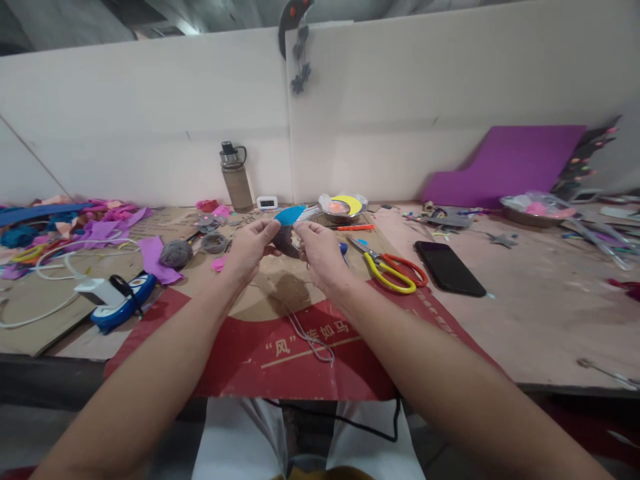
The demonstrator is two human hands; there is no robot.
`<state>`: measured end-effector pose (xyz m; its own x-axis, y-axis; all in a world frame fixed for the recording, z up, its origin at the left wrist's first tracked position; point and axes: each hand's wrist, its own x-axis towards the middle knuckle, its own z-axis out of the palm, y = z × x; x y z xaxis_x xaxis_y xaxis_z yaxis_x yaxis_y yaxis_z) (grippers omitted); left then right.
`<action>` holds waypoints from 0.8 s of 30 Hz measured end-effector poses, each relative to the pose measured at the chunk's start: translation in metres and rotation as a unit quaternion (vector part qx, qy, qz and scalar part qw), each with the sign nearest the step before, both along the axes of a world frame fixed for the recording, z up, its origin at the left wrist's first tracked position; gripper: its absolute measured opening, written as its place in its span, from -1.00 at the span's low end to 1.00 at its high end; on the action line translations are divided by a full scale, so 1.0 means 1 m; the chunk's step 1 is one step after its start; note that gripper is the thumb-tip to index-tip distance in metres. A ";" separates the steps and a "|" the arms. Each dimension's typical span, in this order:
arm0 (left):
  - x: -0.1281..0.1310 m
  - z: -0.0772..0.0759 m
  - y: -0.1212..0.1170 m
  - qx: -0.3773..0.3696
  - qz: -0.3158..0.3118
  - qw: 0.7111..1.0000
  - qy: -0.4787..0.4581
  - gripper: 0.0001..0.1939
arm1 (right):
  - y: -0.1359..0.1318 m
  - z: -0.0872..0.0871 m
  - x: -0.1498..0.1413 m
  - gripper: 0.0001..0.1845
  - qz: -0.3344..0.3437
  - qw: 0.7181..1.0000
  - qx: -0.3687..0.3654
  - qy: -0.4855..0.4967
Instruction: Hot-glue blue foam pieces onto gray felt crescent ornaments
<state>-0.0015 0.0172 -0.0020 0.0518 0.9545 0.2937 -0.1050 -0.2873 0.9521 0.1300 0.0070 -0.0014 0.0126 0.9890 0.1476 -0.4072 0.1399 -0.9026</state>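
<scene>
Both hands are raised just above the brown and red board. My left hand (pixel 254 245) pinches one end of a bright blue piece (pixel 290 215), which looks like felt, together with a dark grey piece (pixel 286 243) under it. At the other end, the fingers of my right hand (pixel 320 249) are closed on the same pieces. Whether a needle is between these fingers is too small to make out. Grey yarn (pixel 305 333) trails in loops over the board below. To the right of my right hand lie scissors (pixel 389 270) with yellow and red handles.
A red-printed board (pixel 225 373) covers the table's front. A phone (pixel 450 268) lies right, a bottle (pixel 236 180) stands behind. On the left are a grey yarn ball (pixel 176 254), a blue power strip (pixel 123 305) with cables and felt scraps (pixel 110 230). A metal bowl (pixel 345 217) sits behind.
</scene>
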 end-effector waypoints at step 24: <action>0.014 0.000 -0.007 -0.096 -0.034 0.993 -0.063 -0.48 | 0.020 -0.016 0.015 -0.87 -0.246 0.880 0.228 -0.336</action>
